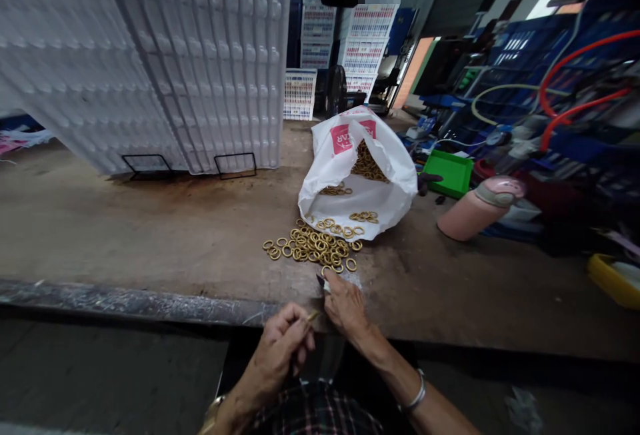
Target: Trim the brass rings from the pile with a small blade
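Big ribbed plastic trays [225, 55] wall off the left of the bench [150, 228], propped at black wire stands [236, 164]. A pink bottle [467, 214] and green tray [450, 174] crowd the right, crates [365, 38] stacked behind. The crinkly white bag [325, 168] gapes right behind the pile of rings [320, 246], round, smooth, brass-coloured, some inside too. Bench is worn brown, front edge all scuffed. Left hand [286, 336] pinches a ring edge-on, pretty blurry; right hand [346, 303] grips a small dark pointed tool [320, 280] just beside the pile.
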